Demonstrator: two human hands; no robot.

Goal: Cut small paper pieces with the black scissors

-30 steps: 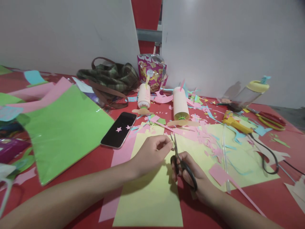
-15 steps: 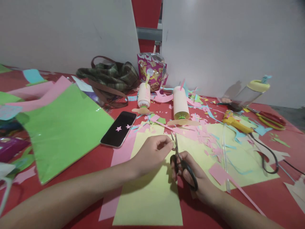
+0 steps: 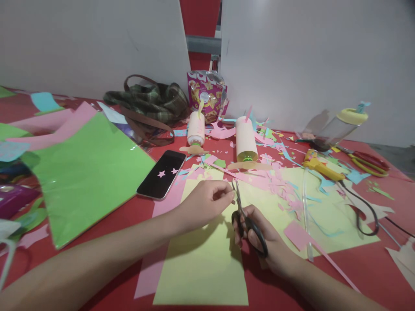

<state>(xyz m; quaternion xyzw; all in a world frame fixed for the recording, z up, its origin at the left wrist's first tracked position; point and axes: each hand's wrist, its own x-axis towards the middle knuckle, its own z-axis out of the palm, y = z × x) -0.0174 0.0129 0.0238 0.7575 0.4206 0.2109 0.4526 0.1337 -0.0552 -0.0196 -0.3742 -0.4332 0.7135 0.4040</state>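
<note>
My right hand (image 3: pixel 259 237) is closed around the black handles of a pair of scissors (image 3: pixel 254 229), whose blades point up and away from me, slightly apart. At the blades, the fingertips of my left hand (image 3: pixel 209 203) are pinched on a tiny pale yellow scrap of paper (image 3: pixel 234 195), mostly hidden by the fingers. Beneath both hands lies a sheet of yellow paper (image 3: pixel 201 276), overlapping a pink sheet (image 3: pixel 147 276). Left of my left hand, a phone (image 3: pixel 152 183) has two small pink paper stars (image 3: pixel 161 174) on its dark screen.
Two cream paper-wrapped cylinders (image 3: pixel 245 136) stand beyond my hands, with paper scraps (image 3: pixel 280 188) around them. A yellow glue gun (image 3: pixel 324 167), red-handled scissors (image 3: pixel 369 160) and a clear yellow-topped container (image 3: pixel 340 127) are at right. Green wrapped sheets (image 3: pixel 94 177), a plaid bag (image 3: pixel 155 101) and a snack pouch (image 3: pixel 207 95) lie left and behind.
Both hands have shifted very slightly left, and the scissor blades look a little closer together. Everything else on the table stays in place.
</note>
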